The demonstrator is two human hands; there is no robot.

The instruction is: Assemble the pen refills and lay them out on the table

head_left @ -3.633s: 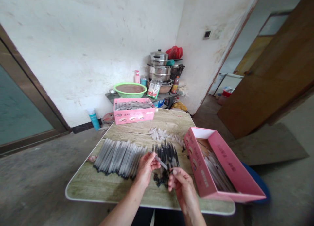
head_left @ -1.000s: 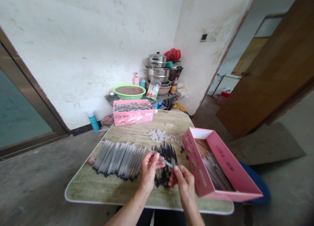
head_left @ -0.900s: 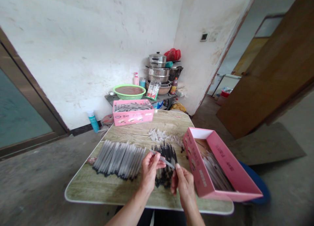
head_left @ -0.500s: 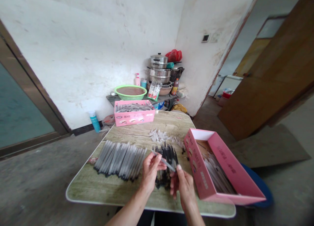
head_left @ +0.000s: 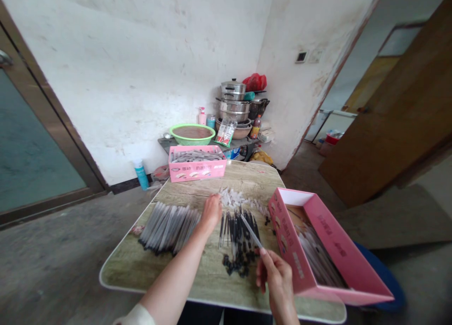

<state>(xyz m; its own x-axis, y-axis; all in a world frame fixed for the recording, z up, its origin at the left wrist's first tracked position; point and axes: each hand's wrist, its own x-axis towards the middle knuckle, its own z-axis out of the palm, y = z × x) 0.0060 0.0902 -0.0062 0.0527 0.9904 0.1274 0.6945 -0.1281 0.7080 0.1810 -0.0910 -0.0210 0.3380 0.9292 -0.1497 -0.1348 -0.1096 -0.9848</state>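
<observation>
My right hand [head_left: 277, 275] is closed on the lower end of a translucent pen barrel [head_left: 252, 232], which points up and to the left. At the left edge of a pile of small whitish pen tips [head_left: 231, 198] is my left hand [head_left: 212, 210], its fingers mostly hidden behind its back. Between the hands lie black pen refills [head_left: 233, 226], with small black plugs [head_left: 235, 267] below them. A row of translucent pen barrels with black ends [head_left: 169, 228] lies left of my left forearm.
On the far edge of the table [head_left: 148, 278] stands a pink box [head_left: 197, 171] full of pens. A longer pink box [head_left: 287, 240] holding barrels is at the right. Behind are a green basin [head_left: 192, 140] and stacked pots [head_left: 233, 109] on a low shelf.
My left hand has let go of the pen barrel and moved forward to the pile of tips. My right hand keeps the barrel, now a little lower and further right.
</observation>
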